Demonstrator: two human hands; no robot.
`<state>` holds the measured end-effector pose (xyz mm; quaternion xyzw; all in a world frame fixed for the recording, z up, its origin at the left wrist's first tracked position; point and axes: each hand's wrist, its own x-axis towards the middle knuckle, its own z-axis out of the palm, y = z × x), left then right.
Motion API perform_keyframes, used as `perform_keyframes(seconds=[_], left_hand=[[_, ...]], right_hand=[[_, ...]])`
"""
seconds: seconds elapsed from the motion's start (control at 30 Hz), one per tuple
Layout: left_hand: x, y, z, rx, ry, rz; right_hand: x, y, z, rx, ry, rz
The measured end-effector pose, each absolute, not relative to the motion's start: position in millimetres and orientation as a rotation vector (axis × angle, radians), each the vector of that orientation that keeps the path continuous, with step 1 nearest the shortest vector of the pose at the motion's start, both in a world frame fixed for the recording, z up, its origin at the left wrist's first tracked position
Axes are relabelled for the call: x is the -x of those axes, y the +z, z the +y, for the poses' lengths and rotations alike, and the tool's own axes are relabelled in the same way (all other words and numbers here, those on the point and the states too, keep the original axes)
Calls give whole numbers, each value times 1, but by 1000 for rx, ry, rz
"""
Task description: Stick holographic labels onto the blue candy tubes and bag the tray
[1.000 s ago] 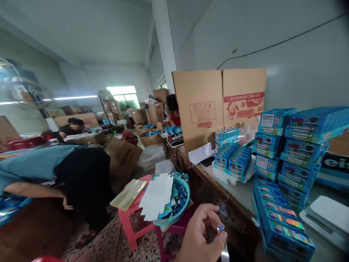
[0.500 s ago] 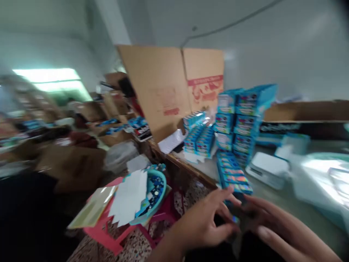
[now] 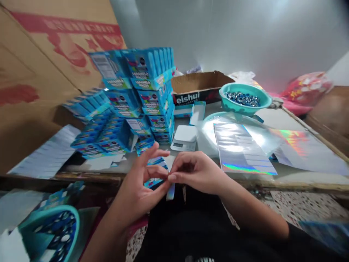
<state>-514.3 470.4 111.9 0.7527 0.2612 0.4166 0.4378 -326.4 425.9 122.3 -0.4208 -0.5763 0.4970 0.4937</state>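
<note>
My left hand (image 3: pixel 141 185) and my right hand (image 3: pixel 195 171) meet over my lap at the table's near edge. Both pinch a narrow shiny strip (image 3: pixel 170 191) that hangs down between them. Behind the left fingers lies a small blue box (image 3: pixel 154 180), partly hidden. A holographic sheet (image 3: pixel 241 149) lies flat on the table (image 3: pixel 300 171) just beyond my right hand. A tall stack of blue candy boxes (image 3: pixel 144 94) stands beyond my left hand.
A small white scale (image 3: pixel 184 138) sits mid-table. Behind it are an open cardboard tray (image 3: pixel 199 87) and a teal bowl of wrapped candies (image 3: pixel 244 98). A big cardboard box (image 3: pixel 40 65) fills the left. Another teal basket (image 3: pixel 51 233) is low at left.
The view swung right from the room with other workers to the table. My right hand came in and joined the left on the shiny strip.
</note>
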Motion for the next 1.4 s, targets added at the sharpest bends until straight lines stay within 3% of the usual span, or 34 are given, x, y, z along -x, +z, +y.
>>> perform_keyframes(seconds=[0.53, 0.7, 1.2, 1.27, 1.4], left_hand=[[533, 94, 508, -1308, 711, 908], [538, 90, 502, -1124, 759, 835], [574, 79, 480, -1296, 973, 1093], [589, 73, 480, -1233, 1010, 1177], [632, 52, 486, -1187, 1103, 1322]], right_hand=[[344, 97, 463, 1077, 1184, -762], [352, 99, 460, 1119, 1180, -795], [382, 96, 453, 1028, 1332, -927], [387, 93, 453, 1104, 1248, -1076], [385, 83, 452, 1293, 748, -1303]])
